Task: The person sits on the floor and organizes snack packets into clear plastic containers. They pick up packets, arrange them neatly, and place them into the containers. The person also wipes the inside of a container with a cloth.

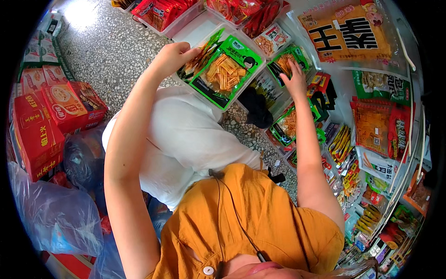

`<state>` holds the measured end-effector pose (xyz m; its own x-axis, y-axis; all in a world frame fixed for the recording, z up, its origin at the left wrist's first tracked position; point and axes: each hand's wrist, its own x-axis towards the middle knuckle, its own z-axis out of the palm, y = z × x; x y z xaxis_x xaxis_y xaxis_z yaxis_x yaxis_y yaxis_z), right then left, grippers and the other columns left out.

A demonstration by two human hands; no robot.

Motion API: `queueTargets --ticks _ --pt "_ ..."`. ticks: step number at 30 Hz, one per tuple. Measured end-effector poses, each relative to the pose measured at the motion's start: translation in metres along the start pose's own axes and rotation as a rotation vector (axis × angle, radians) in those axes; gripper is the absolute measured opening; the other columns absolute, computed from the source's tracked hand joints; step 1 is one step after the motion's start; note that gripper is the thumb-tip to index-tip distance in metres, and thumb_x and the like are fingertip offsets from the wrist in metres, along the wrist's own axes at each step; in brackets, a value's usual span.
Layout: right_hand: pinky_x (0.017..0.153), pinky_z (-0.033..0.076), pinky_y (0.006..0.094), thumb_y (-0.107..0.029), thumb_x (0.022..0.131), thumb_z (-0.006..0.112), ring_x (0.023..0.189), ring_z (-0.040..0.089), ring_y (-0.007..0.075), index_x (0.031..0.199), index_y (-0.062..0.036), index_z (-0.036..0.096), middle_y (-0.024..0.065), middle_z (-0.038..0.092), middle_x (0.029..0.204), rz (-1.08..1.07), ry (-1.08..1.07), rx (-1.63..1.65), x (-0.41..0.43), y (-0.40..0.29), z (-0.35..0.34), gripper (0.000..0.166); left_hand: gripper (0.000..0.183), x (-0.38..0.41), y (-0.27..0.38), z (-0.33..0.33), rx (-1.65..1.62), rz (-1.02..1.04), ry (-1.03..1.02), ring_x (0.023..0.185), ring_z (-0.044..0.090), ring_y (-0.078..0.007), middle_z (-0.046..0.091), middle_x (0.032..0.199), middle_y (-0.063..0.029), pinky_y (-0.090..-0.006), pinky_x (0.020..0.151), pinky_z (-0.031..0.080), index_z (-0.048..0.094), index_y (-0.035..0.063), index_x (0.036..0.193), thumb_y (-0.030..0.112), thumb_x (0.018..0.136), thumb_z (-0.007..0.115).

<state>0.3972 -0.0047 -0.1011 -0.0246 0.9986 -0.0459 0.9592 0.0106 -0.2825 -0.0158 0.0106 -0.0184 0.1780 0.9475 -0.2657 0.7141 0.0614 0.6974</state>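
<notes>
A clear plastic bin (240, 94) rests above my knees, with a green snack packet (226, 69) lying flat in it and more packets standing along its left side. My left hand (178, 55) is at the bin's upper left edge, thumb over the rim and fingers curled; the fingertips are partly hidden. Reaching to the right, my right hand (296, 78) has its fingers spread over another green snack packet (287, 62) in a smaller bin beside the shelf. Whether the fingers grip that packet cannot be told. Below that hand, a bin holds dark packets (266, 90).
Bins of red snack packets (163, 14) stand at the top. Packets hang and stand on the shelf rack (409, 139) at right. Red cartons (38, 136) and filled plastic bags (59, 212) line the left side. Speckled floor (104, 45) lies between.
</notes>
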Motion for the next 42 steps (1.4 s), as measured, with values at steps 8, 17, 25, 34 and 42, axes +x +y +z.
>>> queueTargets --ticks 8,17,25,34,42 --pt "0.086 0.049 0.0401 -0.028 0.096 0.043 0.108 0.057 0.0294 0.126 -0.0129 0.054 0.0145 0.053 0.128 0.126 0.130 0.270 0.005 0.002 -0.017 0.035 0.050 0.000 0.000 0.001 -0.019 -0.002 0.004 0.058 0.047 -0.0187 0.054 0.062 -0.0097 -0.0342 0.059 0.042 0.056 -0.0002 0.073 0.048 0.084 0.058" --pt "0.098 0.039 0.0412 -0.026 0.095 0.049 0.123 0.045 0.0301 0.131 -0.0085 0.048 0.0127 0.047 0.133 0.132 0.267 0.455 -0.009 -0.021 -0.016 0.040 0.051 -0.002 0.003 0.000 -0.002 0.028 0.026 0.061 0.051 -0.0235 0.056 0.065 -0.0141 -0.0365 0.061 0.043 0.057 -0.0011 0.075 0.049 0.084 0.057" --pt "0.101 0.037 0.0400 -0.015 0.087 0.058 0.124 0.043 0.0274 0.123 -0.0075 0.053 0.0098 0.048 0.132 -0.275 0.201 0.453 -0.033 -0.109 -0.045 0.037 0.046 -0.007 0.012 -0.004 0.013 0.067 0.020 0.057 0.044 -0.0181 0.050 0.061 -0.0117 -0.0348 0.057 0.039 0.053 -0.0017 0.073 0.043 0.086 0.057" --pt "0.101 0.037 0.0404 -0.001 0.076 0.059 0.120 0.043 0.0310 0.124 -0.0090 0.053 0.0080 0.049 0.130 -0.838 0.011 0.296 -0.008 -0.201 -0.069 0.048 0.039 -0.014 0.045 -0.011 0.278 0.377 0.412 0.065 0.059 -0.0317 0.057 0.071 -0.0109 -0.0404 0.057 0.046 0.057 0.0042 0.068 0.041 0.081 0.062" --pt "0.093 0.044 0.0401 -0.004 0.071 0.067 0.111 0.048 0.0295 0.119 -0.0134 0.054 0.0056 0.048 0.127 -0.747 0.054 0.234 0.002 -0.209 -0.039 0.050 0.036 -0.006 0.031 -0.018 0.532 0.406 0.506 0.068 0.062 -0.0288 0.059 0.079 -0.0069 -0.0406 0.058 0.050 0.059 0.0073 0.072 0.042 0.082 0.060"
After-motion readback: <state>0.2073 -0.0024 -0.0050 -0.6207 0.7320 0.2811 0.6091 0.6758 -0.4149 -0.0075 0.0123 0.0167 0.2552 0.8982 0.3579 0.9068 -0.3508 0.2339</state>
